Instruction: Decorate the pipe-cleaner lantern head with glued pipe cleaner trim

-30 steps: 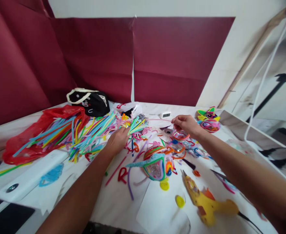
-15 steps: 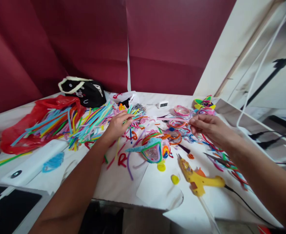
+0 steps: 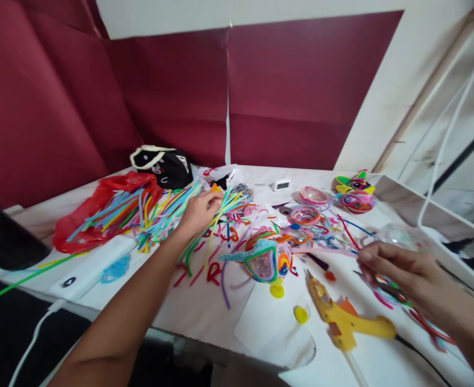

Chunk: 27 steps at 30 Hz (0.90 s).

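My right hand (image 3: 402,269) pinches one end of a pale pink pipe cleaner (image 3: 325,250), which stretches left above the table. At the pile of coloured pipe cleaners (image 3: 170,209), my left hand (image 3: 202,212) is closed on some green and yellow strands; its fingertips are partly hidden. Between the hands sits a clear round form wrapped in coloured pipe cleaners (image 3: 263,260), with a light blue pointed piece on its left. Below my right hand lies a yellow glue gun (image 3: 345,322). Two yellow discs, one of them a loose yellow disc (image 3: 301,314), rest on white paper.
A red plastic bag (image 3: 75,226) spills pipe cleaners at left, beside a white power bank-like bar (image 3: 95,269). Behind are a black bag (image 3: 168,172) and a small white digital display (image 3: 281,185). Pink-rimmed clear rounds (image 3: 305,215) and a yellow-petalled piece (image 3: 355,185) stand at right.
My right hand has moved right and down toward me, carrying the pink pipe cleaner. My left hand has shifted slightly over the pile, where green and yellow strands now show by it. The view has tilted.
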{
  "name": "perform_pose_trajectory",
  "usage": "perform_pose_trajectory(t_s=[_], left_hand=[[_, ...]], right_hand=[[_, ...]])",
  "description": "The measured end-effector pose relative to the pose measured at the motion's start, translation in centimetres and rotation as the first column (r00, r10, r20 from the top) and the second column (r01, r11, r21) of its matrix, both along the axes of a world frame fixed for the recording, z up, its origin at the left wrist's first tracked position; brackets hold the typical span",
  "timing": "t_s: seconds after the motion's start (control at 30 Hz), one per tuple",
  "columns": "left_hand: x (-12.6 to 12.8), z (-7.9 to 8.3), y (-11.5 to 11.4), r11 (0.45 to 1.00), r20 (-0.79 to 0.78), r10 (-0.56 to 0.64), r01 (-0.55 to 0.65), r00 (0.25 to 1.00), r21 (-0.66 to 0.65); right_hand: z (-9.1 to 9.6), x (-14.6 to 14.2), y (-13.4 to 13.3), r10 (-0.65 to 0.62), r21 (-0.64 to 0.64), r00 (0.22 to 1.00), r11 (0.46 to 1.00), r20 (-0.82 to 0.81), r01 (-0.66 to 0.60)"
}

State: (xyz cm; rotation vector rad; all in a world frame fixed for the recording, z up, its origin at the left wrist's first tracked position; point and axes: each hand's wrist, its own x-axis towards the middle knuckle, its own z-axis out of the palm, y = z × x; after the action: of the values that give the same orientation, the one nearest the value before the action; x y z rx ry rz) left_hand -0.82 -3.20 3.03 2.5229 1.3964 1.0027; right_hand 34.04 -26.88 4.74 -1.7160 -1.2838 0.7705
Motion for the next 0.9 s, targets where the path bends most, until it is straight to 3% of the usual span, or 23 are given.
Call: perform_pose_trajectory(t_s=[0.2,0.37,0.6,0.9], left_hand=[[0.2,-1.7,1.6,0.991,-0.246,0.106,-0.123,0.964,-0.054],[0.4,-3.2,2.7,0.973,-0.293,0.155,-0.198,0.943,-0.122],[-1.6,-3.4,5.0,0.963,-0.058,0.104,-0.115,0.993,-0.246],[-2.3,-3.9,3.0,0.897,0.313,-0.002,0.140,0.950,-0.419]], right_hand=[[-0.7,-0.1,-0.5,-0.004,-0.058,0.999,0.998,0.043,0.007],[-0.7,0.2,-0.2,0.012,-0.072,1.000,0.997,0.025,-0.010],[0.3,0.4,1.2,0.063,-0.038,0.998,0.997,0.016,-0.062],[2.3,-2.1,7.2,0.131,0.139,0.989,0.983,-0.064,-0.121]])
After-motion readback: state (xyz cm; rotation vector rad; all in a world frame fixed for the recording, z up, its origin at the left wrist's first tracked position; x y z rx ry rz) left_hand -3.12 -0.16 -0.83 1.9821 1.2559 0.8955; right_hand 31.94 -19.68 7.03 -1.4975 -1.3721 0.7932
